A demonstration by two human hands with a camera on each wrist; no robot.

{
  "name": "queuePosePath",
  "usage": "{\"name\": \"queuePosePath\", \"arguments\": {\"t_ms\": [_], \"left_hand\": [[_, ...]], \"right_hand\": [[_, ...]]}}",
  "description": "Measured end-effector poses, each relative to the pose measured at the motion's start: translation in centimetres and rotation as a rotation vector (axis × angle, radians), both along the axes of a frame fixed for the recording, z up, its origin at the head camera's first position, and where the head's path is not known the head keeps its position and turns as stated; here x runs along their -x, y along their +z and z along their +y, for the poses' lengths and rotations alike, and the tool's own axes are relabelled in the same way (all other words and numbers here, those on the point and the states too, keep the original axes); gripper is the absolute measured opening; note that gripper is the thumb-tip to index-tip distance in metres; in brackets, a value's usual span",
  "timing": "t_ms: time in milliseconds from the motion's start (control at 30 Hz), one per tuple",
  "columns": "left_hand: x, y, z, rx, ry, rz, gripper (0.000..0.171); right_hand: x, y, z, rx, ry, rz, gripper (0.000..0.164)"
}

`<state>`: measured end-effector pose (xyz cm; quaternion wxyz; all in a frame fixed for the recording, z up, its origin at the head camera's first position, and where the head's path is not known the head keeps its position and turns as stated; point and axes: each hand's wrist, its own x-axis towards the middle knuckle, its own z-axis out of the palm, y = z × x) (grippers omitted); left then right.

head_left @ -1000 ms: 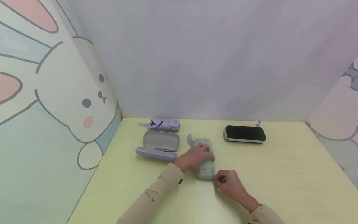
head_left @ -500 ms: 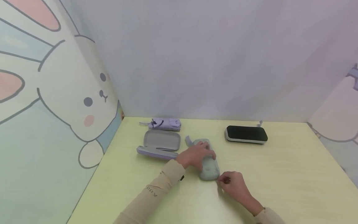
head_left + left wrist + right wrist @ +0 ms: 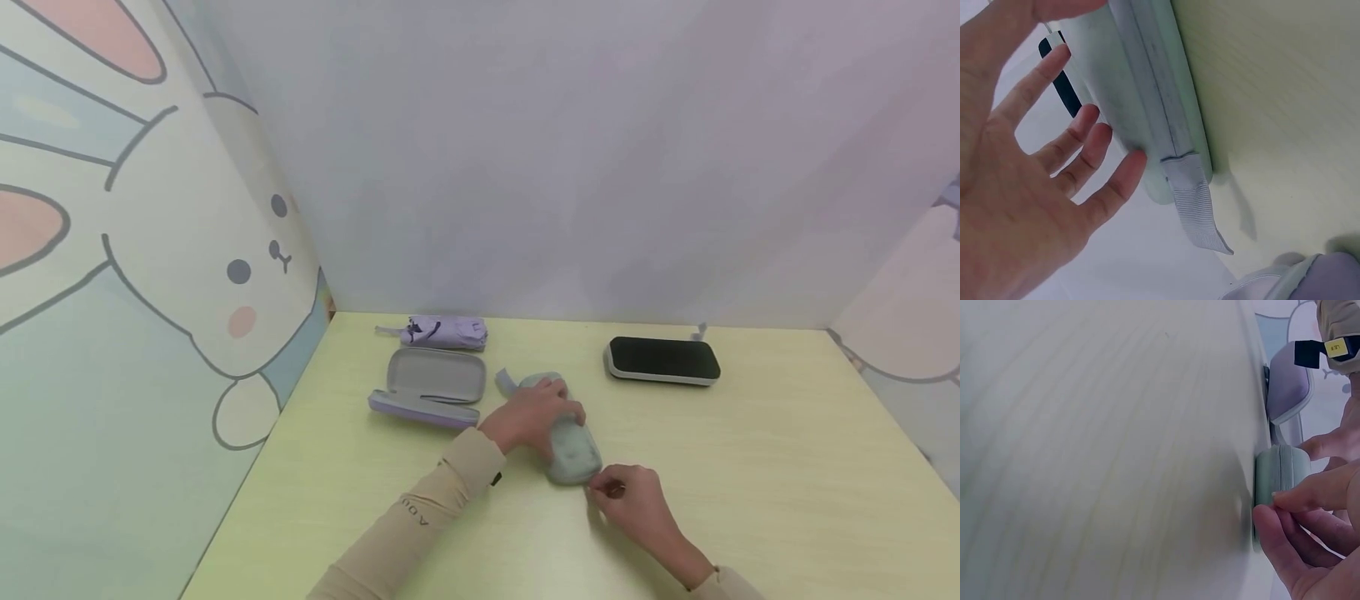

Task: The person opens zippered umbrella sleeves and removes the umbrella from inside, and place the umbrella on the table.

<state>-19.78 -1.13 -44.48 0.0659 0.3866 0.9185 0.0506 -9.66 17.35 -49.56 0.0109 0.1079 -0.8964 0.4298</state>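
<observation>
- The near end of the pale green case had swung to your right since the earlier frame, and your right hand had shifted with it.
- The case lay slantwise on the table, between the open lilac case and the black-topped case.
- Your left hand held it from above, spread wide across its width.
- Your right thumb and finger pinched narrowly at its near corner, by the seam; what sat between the tips was hidden.
- More swivelling looked the likeliest trouble: a sideways pull against too light a left-hand hold.
- That small pinch might have slipped under a hard tug.
- Your left wrist, near the lilac case, could have nudged it.
</observation>
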Motion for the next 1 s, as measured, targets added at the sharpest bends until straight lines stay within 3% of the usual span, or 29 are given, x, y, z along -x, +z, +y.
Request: {"name": "queuePosePath", "arguments": {"t_ms": [367,600,1000], "left_hand": [[-0.2,0.2,0.7,0.027,0.061,0.031,0.060],[-0.3,0.4,0.8,0.071,0.038,0.057,0.059],[0.8,0.0,-0.6,-0.007,-0.033,-0.053,0.059]], "right_hand": [[-0.5,-0.2,-0.3,0.020,0.003,0.020,0.018],[-0.6,-0.3,-0.3,0.027,-0.001,0.023,0.019],[-0.5,-1.0,0.0,0.071,0.031,0.082,0.021]]}}
